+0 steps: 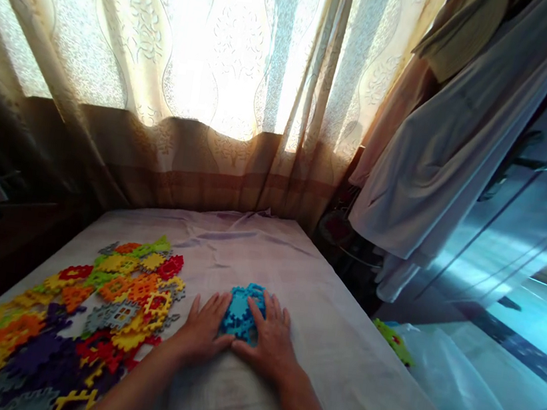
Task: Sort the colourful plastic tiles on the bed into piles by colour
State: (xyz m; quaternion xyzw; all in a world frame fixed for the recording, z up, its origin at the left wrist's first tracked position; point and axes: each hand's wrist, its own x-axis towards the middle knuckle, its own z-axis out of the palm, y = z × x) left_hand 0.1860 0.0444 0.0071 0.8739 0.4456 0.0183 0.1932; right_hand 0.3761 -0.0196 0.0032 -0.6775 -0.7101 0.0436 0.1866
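A small group of blue interlocking pieces [238,308] lies on the pale cloth between my two hands. My left hand [204,329] rests at its left side, palm down, fingers apart, touching the edge of the pieces. On the right side my right hand [272,339] lies palm down with fingers spread, its index finger and thumb over the edge of the blue group. The thumbs nearly meet in front of it. To the left spreads a loose pile of flat toothed pieces [111,311] in yellow, orange, red, green, grey and purple.
The cloth-covered surface [333,361] extends around the hands. Curtains [209,156] hang behind it. Clothes [424,164] hang at the right, near a door handle. A green piece [394,342] and clear plastic [453,370] lie beyond the right edge.
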